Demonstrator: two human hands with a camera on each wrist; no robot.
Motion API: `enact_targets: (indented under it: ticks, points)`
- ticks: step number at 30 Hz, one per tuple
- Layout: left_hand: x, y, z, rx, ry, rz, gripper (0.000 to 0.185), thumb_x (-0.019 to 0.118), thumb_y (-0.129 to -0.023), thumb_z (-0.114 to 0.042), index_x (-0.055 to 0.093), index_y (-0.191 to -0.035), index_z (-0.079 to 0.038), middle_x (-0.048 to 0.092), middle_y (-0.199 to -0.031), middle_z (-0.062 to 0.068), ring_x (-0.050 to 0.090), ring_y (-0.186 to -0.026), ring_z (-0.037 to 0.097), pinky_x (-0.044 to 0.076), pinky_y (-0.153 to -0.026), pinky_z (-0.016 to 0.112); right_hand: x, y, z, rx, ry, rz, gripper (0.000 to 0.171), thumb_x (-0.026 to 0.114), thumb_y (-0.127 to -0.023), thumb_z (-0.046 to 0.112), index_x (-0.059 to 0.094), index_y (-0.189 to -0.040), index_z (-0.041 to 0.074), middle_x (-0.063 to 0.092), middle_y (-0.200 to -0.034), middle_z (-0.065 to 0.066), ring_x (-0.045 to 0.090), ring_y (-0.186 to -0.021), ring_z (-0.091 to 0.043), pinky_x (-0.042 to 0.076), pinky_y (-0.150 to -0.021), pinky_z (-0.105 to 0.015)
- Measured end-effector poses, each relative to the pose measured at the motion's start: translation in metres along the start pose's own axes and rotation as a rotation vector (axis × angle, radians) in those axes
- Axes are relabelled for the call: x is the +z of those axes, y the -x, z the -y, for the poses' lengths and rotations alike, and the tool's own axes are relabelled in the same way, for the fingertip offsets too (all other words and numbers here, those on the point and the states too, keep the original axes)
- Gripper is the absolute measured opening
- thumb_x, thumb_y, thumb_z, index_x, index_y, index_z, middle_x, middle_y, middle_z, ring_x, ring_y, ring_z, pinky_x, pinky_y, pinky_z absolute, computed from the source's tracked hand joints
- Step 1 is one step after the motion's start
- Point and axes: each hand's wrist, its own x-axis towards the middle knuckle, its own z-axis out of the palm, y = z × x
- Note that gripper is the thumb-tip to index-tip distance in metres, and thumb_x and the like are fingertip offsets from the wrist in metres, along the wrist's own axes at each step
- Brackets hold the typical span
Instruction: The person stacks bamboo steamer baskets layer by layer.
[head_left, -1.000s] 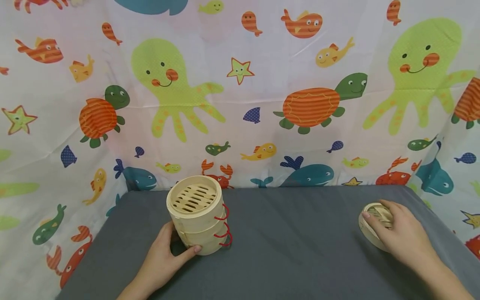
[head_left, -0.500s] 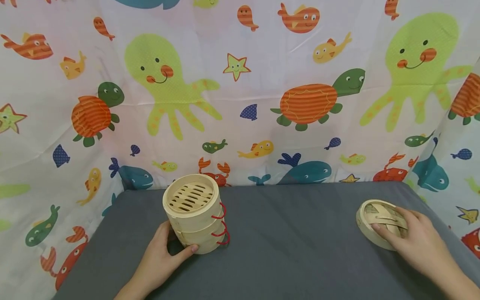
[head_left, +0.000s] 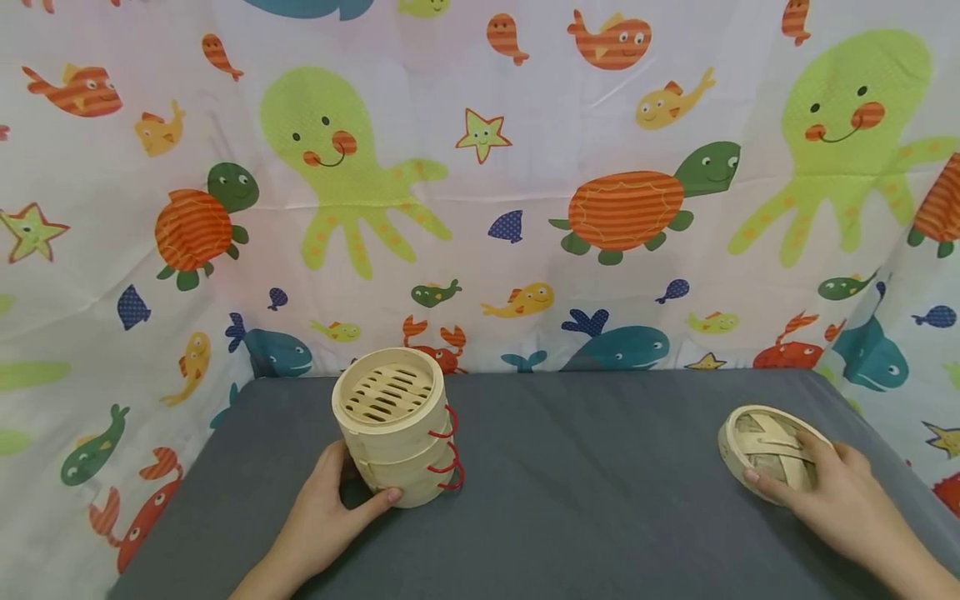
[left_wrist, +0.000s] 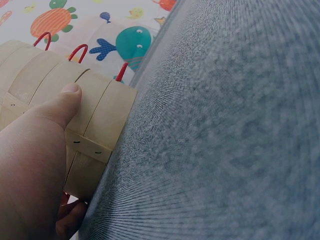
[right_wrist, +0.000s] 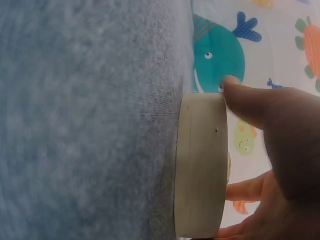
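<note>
A stacked bamboo steamer (head_left: 393,433) with a slatted top and red loops down its right side stands on the grey cloth at left. My left hand (head_left: 326,512) grips it low down, thumb in front and fingers behind. In the left wrist view, the thumb (left_wrist: 67,102) lies across the tiers of the steamer (left_wrist: 92,110). Far to the right, the round woven steamer lid (head_left: 768,450) lies flat, top up. My right hand (head_left: 840,492) is spread loosely over its near right rim. In the right wrist view, thumb and fingertips meet the upper edge of the lid (right_wrist: 201,165).
A grey cloth (head_left: 570,483) covers the table between the steamer and the lid. Behind it and along both sides hangs a white curtain (head_left: 517,183) printed with sea animals.
The right hand has loosened and slid back toward the right, uncovering more of the woven lid, which stays in place. The left hand and the steamer have not moved.
</note>
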Motion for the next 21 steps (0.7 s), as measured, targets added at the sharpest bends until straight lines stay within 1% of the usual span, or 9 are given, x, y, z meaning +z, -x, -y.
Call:
enact_targets:
  ticks: [3,6,13,21]
  points:
    - [0.0001,0.0000,-0.0009,-0.005,-0.003,0.001,0.101,0.086,-0.090,-0.061,0.039,-0.165,-0.012,0.053,-0.151,0.012,0.061,-0.132,0.031,0.051,-0.106,0.060,0.0023,0.0012,-0.0007,0.002,-0.013,-0.001,0.122,0.075,-0.093,0.073,0.025,-0.155,-0.019,0.023,-0.138,-0.059,0.040,-0.116,-0.077,0.043,-0.085,-0.085]
    - [0.0003,-0.0001,-0.0019,-0.005,-0.003,0.004,0.101,0.086,-0.090,-0.062,0.039,-0.165,-0.012,0.053,-0.151,0.012,0.062,-0.132,0.031,0.052,-0.106,0.060,0.0035,0.0025,-0.0010,0.013,-0.019,-0.010,0.125,0.078,-0.090,0.073,0.024,-0.156,-0.018,0.022,-0.139,-0.058,0.039,-0.118,-0.076,0.043,-0.087,-0.085]
    - [0.0000,-0.0011,-0.0024,0.011,0.006,-0.001,0.100,0.086,-0.091,-0.060,0.039,-0.164,-0.011,0.054,-0.150,0.013,0.062,-0.131,0.030,0.052,-0.105,0.059,0.0014,0.0022,0.0002,0.025,-0.018,-0.032,0.125,0.080,-0.089,0.073,0.028,-0.156,-0.020,0.024,-0.138,-0.059,0.033,-0.123,-0.074,0.042,-0.089,-0.086]
    - [0.0007,-0.0010,0.0001,0.008,0.000,-0.001,0.100,0.085,-0.091,-0.062,0.039,-0.164,-0.011,0.054,-0.149,0.011,0.062,-0.130,0.029,0.053,-0.104,0.059,-0.0016,0.0009,0.0012,0.034,-0.012,-0.056,0.122,0.079,-0.089,0.073,0.033,-0.154,-0.020,0.031,-0.138,-0.055,0.035,-0.125,-0.071,0.042,-0.090,-0.085]
